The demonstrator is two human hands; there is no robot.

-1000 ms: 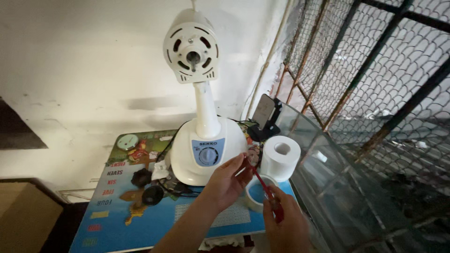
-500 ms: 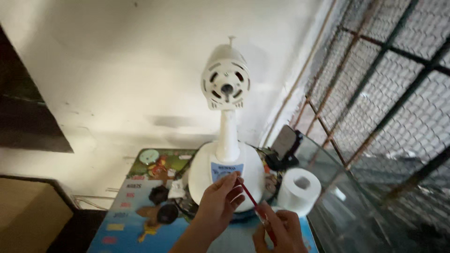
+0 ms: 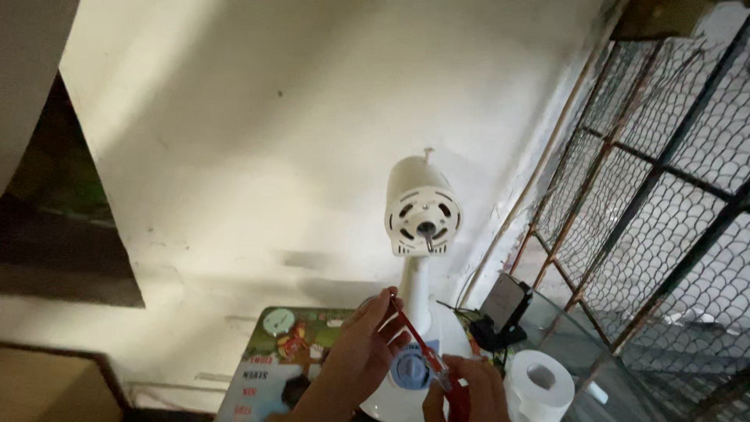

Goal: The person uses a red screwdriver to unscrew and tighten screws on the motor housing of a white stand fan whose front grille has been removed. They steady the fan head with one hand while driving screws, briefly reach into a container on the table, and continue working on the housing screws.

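At the far left of the worktop lies a colourful illustrated mat with a round green picture and small coloured word patches, partly hidden under my arm. My left hand rises from the lower middle of the view, forearm angled up to the right, fingers curled and pressed together around the upper end of a thin red-handled screwdriver, thumb and forefinger pinching it near the tip. The tool slants down to the right, crossing in front of the white fan base, which carries a round blue label. My right hand sits lower, its grip closed around the red handle, knuckles toward me. Above both hands the white neck stands upright and bears the bare fan motor housing, slotted, with its metal shaft pointing at me. Further right, a dark boxy device leans by the wire mesh grille, and a white tissue roll stands just beside my right hand.
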